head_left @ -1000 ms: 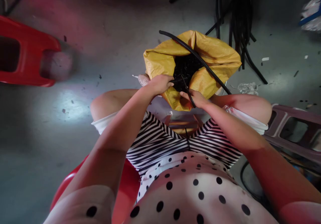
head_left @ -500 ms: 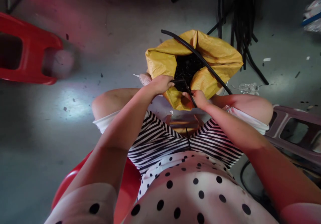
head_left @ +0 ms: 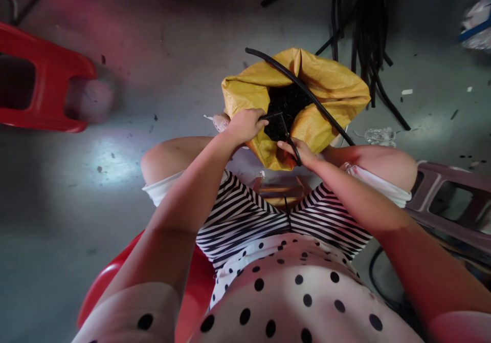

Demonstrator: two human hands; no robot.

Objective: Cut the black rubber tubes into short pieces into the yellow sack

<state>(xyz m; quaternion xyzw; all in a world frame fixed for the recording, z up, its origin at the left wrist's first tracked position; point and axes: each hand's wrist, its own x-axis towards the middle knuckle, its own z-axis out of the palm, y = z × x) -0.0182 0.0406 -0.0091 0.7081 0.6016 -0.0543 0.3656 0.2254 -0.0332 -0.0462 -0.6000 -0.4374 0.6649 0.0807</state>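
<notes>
My left hand (head_left: 247, 124) is closed on a short length of black ribbed tube (head_left: 273, 115), whose free end points right over the mouth of a yellow sack (head_left: 245, 97). In my right hand (head_left: 301, 153) is a pair of black-handled scissors (head_left: 294, 152); the blades reach up toward the tube's free end. I cannot tell whether they touch it. Inside the sack lies a heap of small black pieces (head_left: 286, 100). Across the sack's rim rests a longer black tube (head_left: 307, 87), with its lower end near my right knee.
Many long black tubes (head_left: 370, 36) lie on the floor at the upper right. A red stool (head_left: 42, 77) stands at left, a brownish stool (head_left: 456, 179) at right. Crumpled clear plastic (head_left: 379, 136) lies beyond my right knee. Dark scraps dot the floor.
The tube end in my left hand has risen slightly. The scissors have shifted a little in my right hand, and their handle loop shows more widely apart.
</notes>
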